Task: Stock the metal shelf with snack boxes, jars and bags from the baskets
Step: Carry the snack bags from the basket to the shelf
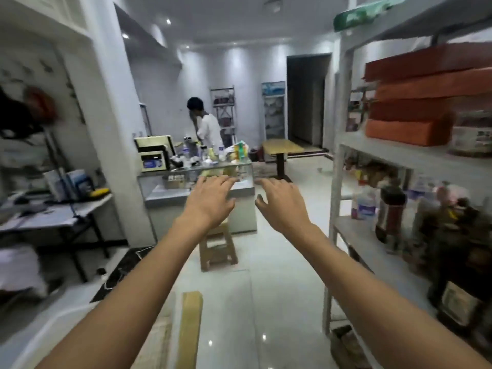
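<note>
Orange-red boxes [415, 102] on the pale grey metal shelf [343, 145]; a green-and-white bag [354, 18] up top; tan wooden stool [218, 251] against glossy white floor tiles [279, 262]; white shirt [210, 129] far back; a yellow object [99, 192] on the white desk [87, 206].

White walls [239, 83], glossy tile floor [277, 262], glass counter [165, 209] ctr, wood stool [218, 249], ceiling spots [168, 21] lit.
</note>
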